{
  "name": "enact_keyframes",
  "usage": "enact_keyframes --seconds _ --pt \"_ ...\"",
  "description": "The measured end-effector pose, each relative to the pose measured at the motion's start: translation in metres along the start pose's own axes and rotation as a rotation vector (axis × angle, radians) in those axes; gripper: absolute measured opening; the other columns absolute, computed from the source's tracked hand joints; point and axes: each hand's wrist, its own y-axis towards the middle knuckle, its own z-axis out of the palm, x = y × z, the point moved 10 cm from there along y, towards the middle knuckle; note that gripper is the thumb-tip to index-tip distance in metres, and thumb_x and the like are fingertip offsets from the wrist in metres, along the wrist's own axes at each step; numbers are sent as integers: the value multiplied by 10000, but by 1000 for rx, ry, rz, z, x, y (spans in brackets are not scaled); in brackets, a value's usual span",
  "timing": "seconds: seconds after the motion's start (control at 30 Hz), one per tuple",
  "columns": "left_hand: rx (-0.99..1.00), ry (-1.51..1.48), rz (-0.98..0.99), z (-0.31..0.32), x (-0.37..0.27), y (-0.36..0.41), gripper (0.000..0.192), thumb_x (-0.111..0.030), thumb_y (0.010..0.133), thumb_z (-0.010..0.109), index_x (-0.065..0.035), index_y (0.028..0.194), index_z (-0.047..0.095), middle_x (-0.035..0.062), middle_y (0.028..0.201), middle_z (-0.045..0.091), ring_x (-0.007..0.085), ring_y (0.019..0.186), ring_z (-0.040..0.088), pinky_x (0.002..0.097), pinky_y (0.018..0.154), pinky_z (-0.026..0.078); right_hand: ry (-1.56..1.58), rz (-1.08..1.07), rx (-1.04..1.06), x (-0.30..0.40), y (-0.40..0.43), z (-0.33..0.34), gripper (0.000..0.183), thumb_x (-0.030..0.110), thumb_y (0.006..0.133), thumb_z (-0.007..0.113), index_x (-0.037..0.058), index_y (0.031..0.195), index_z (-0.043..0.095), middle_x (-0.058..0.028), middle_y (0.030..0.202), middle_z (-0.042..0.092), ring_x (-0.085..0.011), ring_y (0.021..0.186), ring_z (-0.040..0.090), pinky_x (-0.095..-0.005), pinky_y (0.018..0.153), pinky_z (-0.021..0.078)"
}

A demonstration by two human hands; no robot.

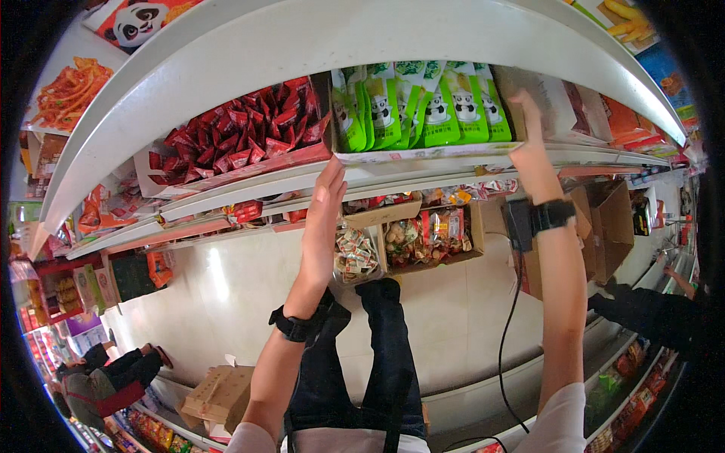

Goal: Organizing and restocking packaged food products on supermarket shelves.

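An open cardboard display box [430, 154] of green pouches with panda pictures [436, 110] stands on a white metal shelf. My right hand [529, 127] is at its right end, thumb by the front corner and fingers along the side wall. Slight blur softens those fingers. My left hand [325, 206] is held flat and upright, its fingertips at the box's lower left front corner. Left of that corner sits a carton of small red packets [243, 136]. Whether the left fingertips press on the box or only rest beside it is hard to see.
An upper shelf edge [362, 34] curves above the box. Below, a carton of bagged snacks [478, 238] and a plastic tub of small packets [357, 255] stand by my feet. A black cable [504, 334] hangs from my right wrist. Two other people [107, 379] [645, 311] are in the aisle.
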Motion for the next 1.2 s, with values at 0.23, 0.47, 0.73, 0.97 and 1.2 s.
enact_keyframes --seconds 0.23,0.47,0.73,0.97,1.2 --pt "-83 52 -3 7 5 14 570 -324 1038 255 51 1467 220 163 1537 242 280 1425 225 399 1191 155 -19 93 5 -16 29 -15 327 256 733 607 98 1019 612 -91 976 617 -234 852 606 -396 758 506" --pt "-57 132 87 20 2 -28 708 -472 989 274 53 1462 231 165 1537 237 300 1425 226 446 1177 151 -99 -389 -133 15 -38 -99 374 289 881 549 46 1164 567 -124 1151 606 -248 987 626 -408 822 541" --pt "-80 12 -250 21 44 -155 838 -614 917 325 42 1437 300 175 1478 337 301 1374 319 432 1130 218 304 23 -25 -76 -186 -190 593 231 755 544 -22 1290 497 -170 1201 583 -284 1039 595 -404 912 493" --pt "-174 -86 -711 -33 208 -132 648 -443 961 510 19 1397 381 104 1365 478 218 1253 438 342 1076 304 66 207 -237 -227 -213 -221 585 157 743 597 0 1301 516 -92 1097 610 -183 911 601 -299 790 507" --pt "-224 287 -487 -64 228 -51 611 -335 928 628 12 1384 414 105 1336 500 179 1216 448 318 1050 328 -201 208 -252 -240 -109 -203 289 310 817 569 39 919 560 -15 868 532 -145 803 490 -292 753 401"
